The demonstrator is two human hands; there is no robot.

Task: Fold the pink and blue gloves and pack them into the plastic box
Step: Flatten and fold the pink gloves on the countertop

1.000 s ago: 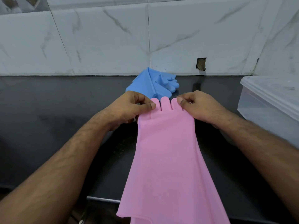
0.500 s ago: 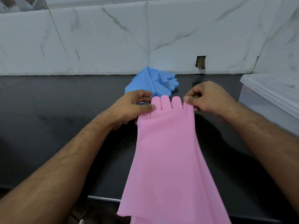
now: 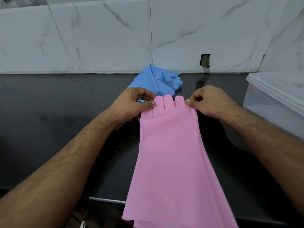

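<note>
Between both grips, pink gloves [image 3: 171, 145].

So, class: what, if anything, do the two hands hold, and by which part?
Both hold the long pink rubber glove at its finger end: left hand and right hand pinch opposite sides.

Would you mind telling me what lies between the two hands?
In the head view, the pink glove's finger end spans between left hand and right hand.
</note>
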